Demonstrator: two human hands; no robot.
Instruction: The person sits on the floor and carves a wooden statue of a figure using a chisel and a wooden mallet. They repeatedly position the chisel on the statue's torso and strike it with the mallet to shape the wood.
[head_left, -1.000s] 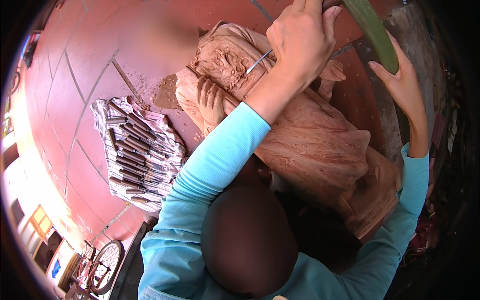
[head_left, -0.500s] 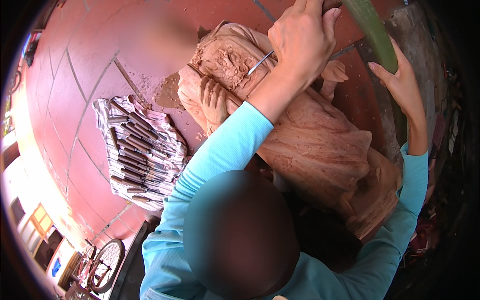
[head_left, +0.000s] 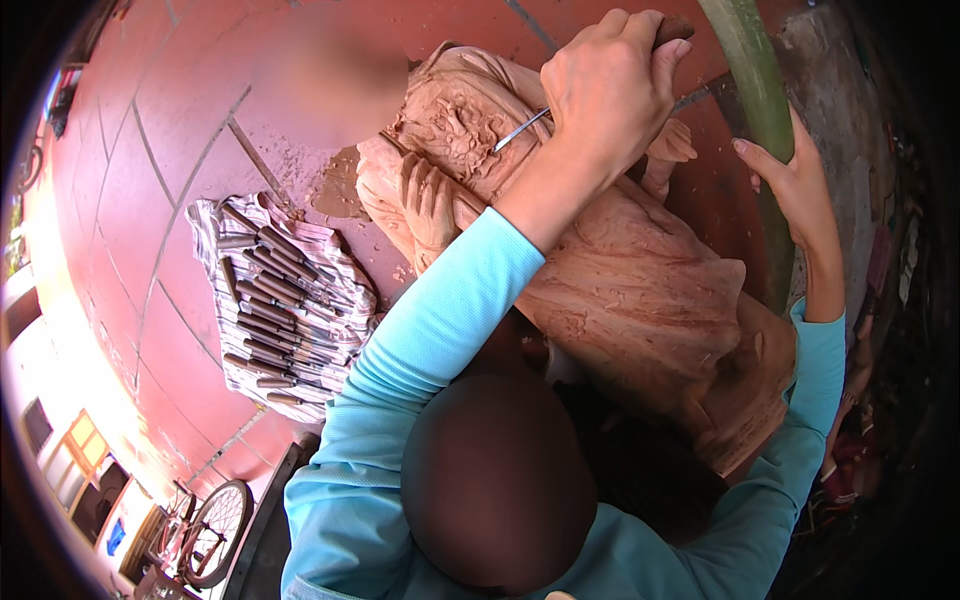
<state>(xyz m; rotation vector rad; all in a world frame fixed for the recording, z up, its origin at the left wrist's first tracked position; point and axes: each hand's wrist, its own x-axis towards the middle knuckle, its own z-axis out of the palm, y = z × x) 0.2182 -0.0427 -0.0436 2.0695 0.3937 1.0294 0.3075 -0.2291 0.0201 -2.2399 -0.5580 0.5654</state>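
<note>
A reddish-brown wooden carving [head_left: 630, 290] of a robed figure lies on its back, with carved hands and curly relief near its upper end. My left hand [head_left: 608, 95] is wrapped around the brown handle of a chisel [head_left: 522, 130]. The thin metal blade slants down to the curly relief, its tip touching or very near the wood. My right hand [head_left: 800, 180] is closed around a long green club [head_left: 752, 75], beside the carving on the right. A gap separates the club from the chisel handle's end.
Several brown-handled chisels [head_left: 270, 310] lie in a row on a striped cloth [head_left: 215, 290] at left. Wood chips are scattered on the red tiled floor [head_left: 150, 230]. A bicycle [head_left: 215, 535] stands at lower left. Rough grey ground [head_left: 825, 80] borders the right.
The green club has shifted to the right, away from the chisel handle's end, and my right hand has moved slightly down with it. My left hand and the chisel stay nearly in place.
</note>
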